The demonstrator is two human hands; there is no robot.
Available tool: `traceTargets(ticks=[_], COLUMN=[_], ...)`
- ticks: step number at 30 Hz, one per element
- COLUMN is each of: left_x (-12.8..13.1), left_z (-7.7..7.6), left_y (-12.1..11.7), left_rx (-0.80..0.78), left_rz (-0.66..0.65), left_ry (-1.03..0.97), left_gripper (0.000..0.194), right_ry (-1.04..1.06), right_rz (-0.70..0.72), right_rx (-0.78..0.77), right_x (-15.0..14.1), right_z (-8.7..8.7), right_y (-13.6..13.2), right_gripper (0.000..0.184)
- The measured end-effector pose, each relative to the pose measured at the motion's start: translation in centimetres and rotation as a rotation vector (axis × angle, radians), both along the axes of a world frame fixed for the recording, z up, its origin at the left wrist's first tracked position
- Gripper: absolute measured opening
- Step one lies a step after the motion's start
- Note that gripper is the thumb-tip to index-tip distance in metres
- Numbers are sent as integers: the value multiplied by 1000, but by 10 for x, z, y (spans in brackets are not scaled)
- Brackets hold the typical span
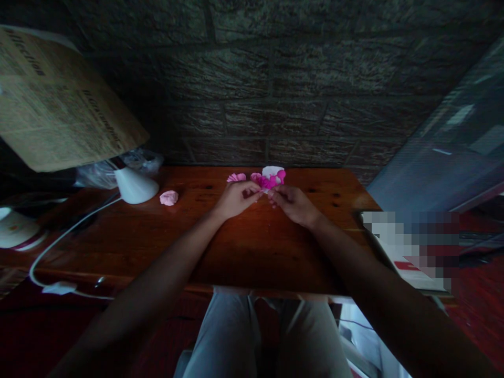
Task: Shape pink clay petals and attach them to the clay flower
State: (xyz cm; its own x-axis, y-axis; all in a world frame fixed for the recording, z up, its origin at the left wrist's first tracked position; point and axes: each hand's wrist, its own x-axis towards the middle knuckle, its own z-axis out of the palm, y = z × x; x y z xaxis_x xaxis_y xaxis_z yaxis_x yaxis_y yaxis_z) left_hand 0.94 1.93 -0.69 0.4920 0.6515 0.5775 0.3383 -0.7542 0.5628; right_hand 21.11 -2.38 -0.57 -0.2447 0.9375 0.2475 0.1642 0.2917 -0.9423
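My left hand (237, 199) and my right hand (296, 203) face each other above the wooden table (252, 247), fingertips close together. Each is closed in a pinch; a small pinkish bit seems to show between them, too small and dim to name. Just behind my fingers lie bright magenta petal-like pieces (269, 182), partly hidden by my hands. They overlap a white piece (271, 170) that looks like paper. To the left of these is a light pink pleated piece (237, 177). A crumpled pale pink flower-like piece (169, 198) rests apart, farther left on the table.
A lamp with a white base (136, 186) and newsprint-patterned shade (66, 100) stands at left, its white cord (63, 231) running over the table's front edge. Clear plastic (144, 160) lies behind it. A stone-patterned wall (268, 79) rises behind; a blurred white item (394, 247) is at right.
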Motion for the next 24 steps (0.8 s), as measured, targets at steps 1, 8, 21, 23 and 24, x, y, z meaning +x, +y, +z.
traceTargets(ticks=[1, 8, 21, 23, 24], left_x=[0, -1, -1, 0, 0], left_z=[0, 0, 0, 0, -1], left_y=[0, 1, 1, 1, 1], left_rx=[-3, 24, 5, -7, -11], left_rz=[2, -10, -20, -19, -19], left_ry=[2, 13, -4, -11, -9], left_gripper=[6, 7, 10, 10, 10], right_ry=[4, 54, 74, 74, 79], right_rz=[-5, -56, -91, -106, -108], right_rx=[-3, -13, -94, -100, -97], right_x=[0, 3, 5, 6, 6], right_z=[0, -5, -5, -5, -5], right_y=[0, 3, 3, 3, 3], right_gripper=[38, 28, 26, 28, 28])
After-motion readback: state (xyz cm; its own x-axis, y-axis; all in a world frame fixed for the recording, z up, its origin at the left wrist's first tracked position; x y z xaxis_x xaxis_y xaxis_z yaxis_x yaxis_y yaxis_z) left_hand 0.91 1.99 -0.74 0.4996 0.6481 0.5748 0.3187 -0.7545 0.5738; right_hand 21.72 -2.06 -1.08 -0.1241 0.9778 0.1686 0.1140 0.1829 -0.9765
